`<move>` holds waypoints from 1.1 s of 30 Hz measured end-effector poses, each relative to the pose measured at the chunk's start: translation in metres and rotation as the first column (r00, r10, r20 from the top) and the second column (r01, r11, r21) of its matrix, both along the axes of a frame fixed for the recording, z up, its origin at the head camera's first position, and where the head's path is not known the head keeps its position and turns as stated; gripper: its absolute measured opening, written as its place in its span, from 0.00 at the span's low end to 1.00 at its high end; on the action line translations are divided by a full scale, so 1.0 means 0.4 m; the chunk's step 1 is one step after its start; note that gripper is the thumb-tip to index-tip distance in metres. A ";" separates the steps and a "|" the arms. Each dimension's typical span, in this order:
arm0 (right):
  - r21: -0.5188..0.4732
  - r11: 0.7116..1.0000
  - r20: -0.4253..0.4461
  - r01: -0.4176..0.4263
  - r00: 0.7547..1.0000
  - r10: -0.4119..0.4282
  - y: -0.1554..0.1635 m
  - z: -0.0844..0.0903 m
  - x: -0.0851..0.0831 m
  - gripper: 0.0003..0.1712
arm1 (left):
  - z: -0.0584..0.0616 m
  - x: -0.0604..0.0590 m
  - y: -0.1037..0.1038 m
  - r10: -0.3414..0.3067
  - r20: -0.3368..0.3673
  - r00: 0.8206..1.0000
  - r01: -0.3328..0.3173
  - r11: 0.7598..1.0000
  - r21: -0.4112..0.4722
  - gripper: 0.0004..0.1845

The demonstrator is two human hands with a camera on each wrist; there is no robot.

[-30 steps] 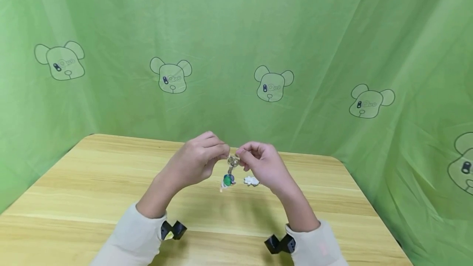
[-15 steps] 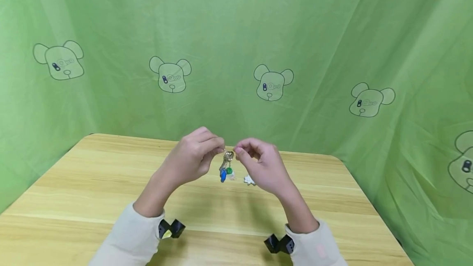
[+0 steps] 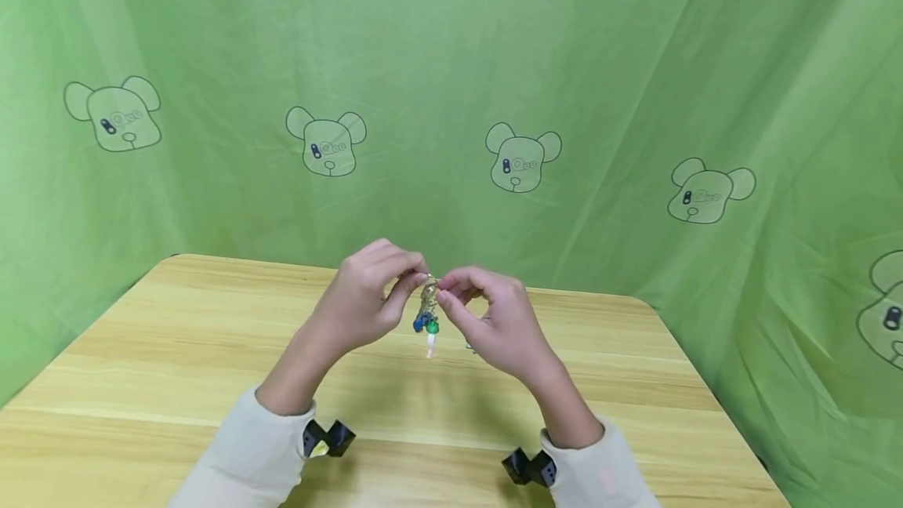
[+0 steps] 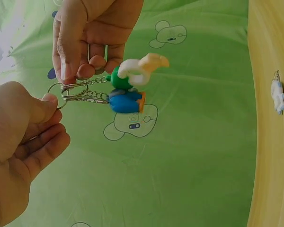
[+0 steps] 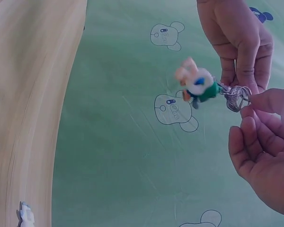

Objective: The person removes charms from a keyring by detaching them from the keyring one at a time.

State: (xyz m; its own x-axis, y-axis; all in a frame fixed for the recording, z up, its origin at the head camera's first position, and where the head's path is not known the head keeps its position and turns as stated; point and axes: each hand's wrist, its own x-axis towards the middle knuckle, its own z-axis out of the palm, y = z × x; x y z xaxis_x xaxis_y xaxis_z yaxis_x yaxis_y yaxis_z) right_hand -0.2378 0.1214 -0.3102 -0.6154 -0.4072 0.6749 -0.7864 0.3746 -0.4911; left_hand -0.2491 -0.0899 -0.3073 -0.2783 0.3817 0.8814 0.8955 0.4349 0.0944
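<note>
**Both hands pinching one key ring above the table**

Fingers: thumb and forefinger of the left hand [image 3: 367, 300] are closed on the rim of the key ring [image 4: 68, 92]. The other left fingers are curled loosely into the palm and hold nothing. The right hand [image 3: 494, 320] pinches the same ring from the opposite side with thumb and fingertips [image 4: 83, 71]; its remaining fingers are bent beside them. Neither hand is slack; both grip the ring.

Ring relative to fingers: it sits directly between the two sets of fingertips, touching both. The two hands are equally near it. In the head view the fingertips almost meet across it.

Hanging from the ring: two short chains [image 4: 92, 97], each ending in a small charm. The green and white charm [image 4: 132, 73] and the blue charm [image 4: 125, 101] lie side by side, touching or nearly so. The long axis of the chains and charms runs straight down from the ring, away from the fingers, towards the table [image 3: 176, 351]. The charms hang free, apart from the tabletop.

Further out from the ring: a small white charm [image 4: 278, 94] with its own short chain lies on the table, beyond the right hand, well apart from the ring. Behind the table hangs a green cloth [image 3: 600, 61] printed with bear heads.
</note>
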 end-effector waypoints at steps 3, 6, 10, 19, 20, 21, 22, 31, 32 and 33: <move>-0.005 1.000 -0.027 0.004 1.000 -0.004 -0.003 -0.001 0.000 0.03 | -0.001 0.002 0.004 0.003 0.036 0.999 -0.004 1.000 0.023 0.04; -0.013 1.000 -0.052 0.007 0.999 -0.008 -0.005 0.000 0.002 0.03 | -0.003 0.003 0.008 -0.002 0.059 0.998 0.000 0.999 0.044 0.03; -0.024 1.000 -0.066 0.018 0.998 -0.020 -0.008 0.000 0.002 0.02 | -0.003 0.004 0.011 -0.017 0.080 0.997 0.012 0.998 0.066 0.02; -0.035 0.999 -0.042 0.028 0.999 -0.030 -0.007 -0.001 0.002 0.02 | -0.001 0.004 0.013 -0.018 0.087 0.996 0.014 0.999 0.044 0.03; -0.036 0.999 -0.041 0.028 0.999 -0.029 -0.006 -0.001 0.002 0.02 | -0.001 0.004 0.013 -0.015 0.083 0.996 0.012 0.999 0.037 0.03; -0.037 0.999 -0.041 0.028 0.999 -0.030 -0.006 -0.001 0.002 0.02 | 0.000 0.004 0.013 -0.012 0.079 0.997 0.010 0.999 0.033 0.03; -0.038 0.999 -0.042 0.028 0.999 -0.030 -0.006 -0.001 0.002 0.02 | 0.000 0.004 0.012 -0.009 0.077 0.997 0.007 1.000 0.030 0.03; -0.011 1.000 -0.092 0.011 0.996 -0.012 -0.005 -0.007 -0.005 0.03 | 0.000 0.006 0.007 0.014 0.064 0.998 -0.018 0.998 0.053 0.05; -0.007 1.000 -0.105 0.006 0.994 -0.007 -0.006 -0.008 -0.006 0.04 | 0.000 0.006 0.007 0.013 0.062 0.998 -0.016 0.998 0.055 0.05; -0.006 1.000 -0.119 0.002 0.993 -0.003 -0.006 -0.010 -0.007 0.04 | 0.000 0.006 0.008 0.012 0.060 0.998 -0.015 0.998 0.054 0.05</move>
State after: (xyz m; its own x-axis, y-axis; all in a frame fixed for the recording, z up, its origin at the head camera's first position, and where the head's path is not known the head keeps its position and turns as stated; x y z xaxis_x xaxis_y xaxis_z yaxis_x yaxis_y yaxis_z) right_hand -0.2407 0.1188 -0.3140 -0.5316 -0.4015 0.7458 -0.8385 0.3740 -0.3963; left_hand -0.2466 -0.0867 -0.3073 -0.3358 0.3294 0.8824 0.8816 0.4398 0.1713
